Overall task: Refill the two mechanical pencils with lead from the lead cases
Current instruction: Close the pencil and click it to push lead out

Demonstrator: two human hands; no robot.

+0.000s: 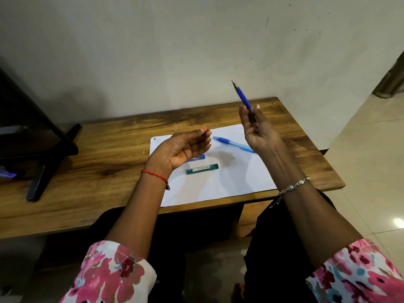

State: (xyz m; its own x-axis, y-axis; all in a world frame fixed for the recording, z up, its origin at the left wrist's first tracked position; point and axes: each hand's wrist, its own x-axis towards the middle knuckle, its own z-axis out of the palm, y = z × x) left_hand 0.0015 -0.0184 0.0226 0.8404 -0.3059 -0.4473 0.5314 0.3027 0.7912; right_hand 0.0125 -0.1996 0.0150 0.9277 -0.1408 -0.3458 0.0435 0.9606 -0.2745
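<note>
The dark blue pencil (243,99) is clamped in the right hand (260,130), tip pointed far-left. The green lead case (202,169) lies crosswise, nearer the left hand (185,147), whose fingers are curled, contents unclear.

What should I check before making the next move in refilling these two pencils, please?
1. Dark blue pencil gripped in right hand, tip up: ok.
2. Its filling end open: cannot tell, hidden in the hand.
3. Lead pinched in left hand: cannot tell, too fine to see.
4. Green lead case lying on the paper: ok.
5. Blue lead case present: ok, partly hidden by the left hand.
6. Light blue pencil lying on the paper: ok.
</note>
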